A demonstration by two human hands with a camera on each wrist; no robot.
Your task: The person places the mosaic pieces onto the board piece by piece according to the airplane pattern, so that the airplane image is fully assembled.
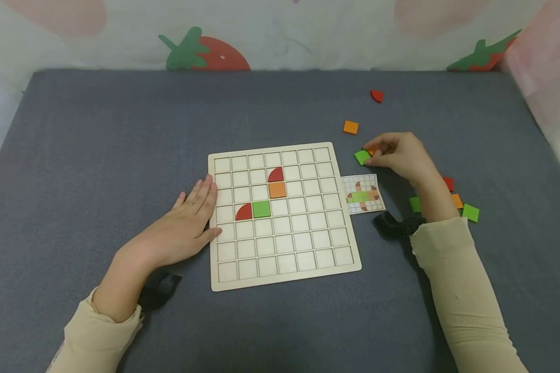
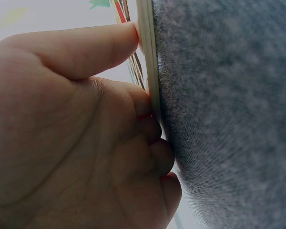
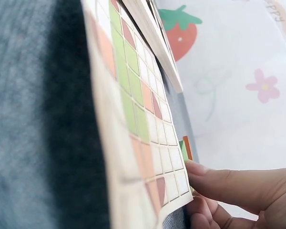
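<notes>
A pale wooden grid board (image 1: 287, 282) lies on the grey cloth. It carries a red quarter-circle tile (image 1: 276, 175) above an orange square (image 1: 277, 190), and another red quarter-circle (image 1: 244, 212) beside a green square (image 1: 261, 209). My left hand (image 1: 182, 228) rests with straight fingers against the board's left edge; the left wrist view shows its palm (image 2: 71, 143) by the board's side. To the right of the board, my right hand (image 1: 401, 155) pinches a green square tile (image 1: 362, 157) between thumb and fingers. An orange piece (image 1: 372, 153) shows behind that tile, partly hidden by the fingers.
A printed pattern card (image 1: 378, 204) lies against the board's right edge. Behind the right hand are a loose orange square (image 1: 351, 127) and a red quarter-circle (image 1: 377, 96). Several tiles, including a green one (image 1: 471, 212), lie around the right forearm, which partly hides them.
</notes>
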